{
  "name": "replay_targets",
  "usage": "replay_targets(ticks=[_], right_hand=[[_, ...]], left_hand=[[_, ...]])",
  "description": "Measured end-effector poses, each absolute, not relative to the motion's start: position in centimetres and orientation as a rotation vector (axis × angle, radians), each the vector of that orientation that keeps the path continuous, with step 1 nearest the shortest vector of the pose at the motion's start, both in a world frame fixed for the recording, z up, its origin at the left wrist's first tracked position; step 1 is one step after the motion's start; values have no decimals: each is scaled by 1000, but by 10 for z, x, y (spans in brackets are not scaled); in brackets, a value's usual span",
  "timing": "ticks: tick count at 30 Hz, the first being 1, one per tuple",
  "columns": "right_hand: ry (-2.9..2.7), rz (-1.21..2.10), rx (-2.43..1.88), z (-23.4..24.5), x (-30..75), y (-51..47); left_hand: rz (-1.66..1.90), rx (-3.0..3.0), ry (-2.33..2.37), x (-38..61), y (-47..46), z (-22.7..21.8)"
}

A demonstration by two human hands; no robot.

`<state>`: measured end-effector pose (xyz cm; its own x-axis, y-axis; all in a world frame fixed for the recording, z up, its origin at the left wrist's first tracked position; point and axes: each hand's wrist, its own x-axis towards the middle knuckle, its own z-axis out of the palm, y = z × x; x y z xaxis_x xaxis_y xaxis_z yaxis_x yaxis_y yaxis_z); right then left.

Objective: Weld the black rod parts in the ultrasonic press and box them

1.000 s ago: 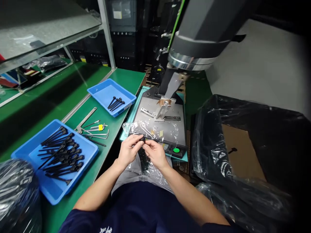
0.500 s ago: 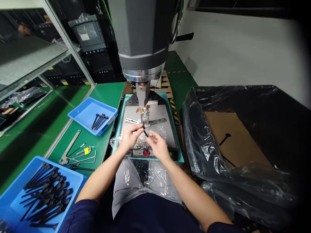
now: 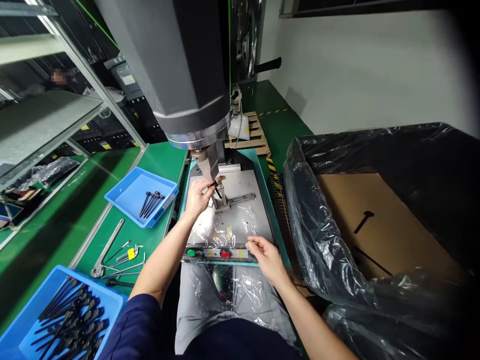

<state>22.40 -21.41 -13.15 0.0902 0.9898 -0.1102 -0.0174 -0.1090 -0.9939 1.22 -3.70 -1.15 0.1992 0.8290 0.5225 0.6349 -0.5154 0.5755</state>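
Note:
My left hand (image 3: 198, 196) pinches a small black pin (image 3: 216, 189) and holds it at the metal fixture (image 3: 222, 196) under the horn of the grey press machine (image 3: 176, 75). My right hand (image 3: 265, 255) rests with curled fingers at the front edge of the machine's base plate (image 3: 240, 220), just right of the red button (image 3: 225, 254). A green button (image 3: 191, 253) sits at the left of the same front panel. Clear plastic film covers the front of the plate and my lap.
A small blue tray (image 3: 139, 196) with a few black pins lies left of the machine; a larger blue tray (image 3: 63, 320) with several pins is at the lower left. A wrench and hex keys (image 3: 120, 255) lie between them. A black-lined cardboard box (image 3: 378, 225) stands right.
My left hand has carried the black pin forward to the fixture under the horn. My right hand has let go and drawn back to the front panel. The view has tilted up.

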Motion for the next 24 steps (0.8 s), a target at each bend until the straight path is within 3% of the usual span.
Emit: replay_targets(ticks=[24], right_hand=[[-1099, 1303, -1299, -123, 226, -216]], left_hand=[[1145, 2294, 1323, 9, -37, -8]])
